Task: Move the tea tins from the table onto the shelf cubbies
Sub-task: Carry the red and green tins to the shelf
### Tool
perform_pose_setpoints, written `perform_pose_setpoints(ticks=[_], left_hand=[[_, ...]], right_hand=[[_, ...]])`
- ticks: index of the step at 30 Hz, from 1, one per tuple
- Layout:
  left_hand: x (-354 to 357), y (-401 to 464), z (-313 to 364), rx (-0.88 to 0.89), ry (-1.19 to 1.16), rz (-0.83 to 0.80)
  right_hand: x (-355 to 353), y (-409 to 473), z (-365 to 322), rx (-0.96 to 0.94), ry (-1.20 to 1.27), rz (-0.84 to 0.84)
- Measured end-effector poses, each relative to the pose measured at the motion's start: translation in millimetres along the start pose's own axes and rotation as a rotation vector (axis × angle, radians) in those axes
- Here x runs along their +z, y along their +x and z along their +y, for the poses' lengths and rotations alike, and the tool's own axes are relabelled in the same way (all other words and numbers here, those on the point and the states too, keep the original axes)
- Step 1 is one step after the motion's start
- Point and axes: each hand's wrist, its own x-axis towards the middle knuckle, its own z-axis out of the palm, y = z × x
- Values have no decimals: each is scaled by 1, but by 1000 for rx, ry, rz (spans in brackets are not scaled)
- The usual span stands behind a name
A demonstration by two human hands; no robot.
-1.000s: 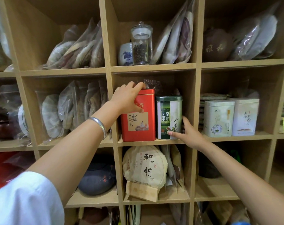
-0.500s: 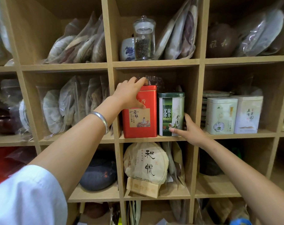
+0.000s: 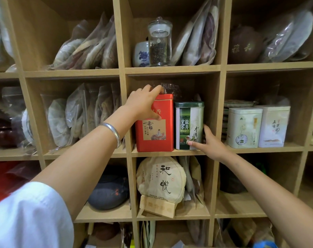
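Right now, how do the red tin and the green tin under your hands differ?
The red tin is boxy, flat-faced and taller; the green tin is rounder, shorter, white-sided with a dark green lid. The left hand grips the red tin's top; the right hand touches the green tin's base. Both stand upright, side by side, in one cubby.

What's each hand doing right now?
Left hand: shut on the red tea tin, at its top.
Right hand: open, fingers against the green tea tin.
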Motion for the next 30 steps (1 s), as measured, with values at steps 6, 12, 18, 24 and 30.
perform_pose_setpoints(ticks=[6,12,18,24,30], left_hand=[[0,0,2,-4,12,-9],[-1,1,3,-3,34,-12],[-1,1,2,-7,53,-9],[-1,0,3,-5,33,-8],[-1,0,4,-7,31,-13]], right_hand=[[0,0,1,0,-5,1],[0,0,0,7,-4,-11],[-2,0,0,18,-22,-36],[-5,0,-1,44,-5,-72],[-7,2,1,65,-2,-96]])
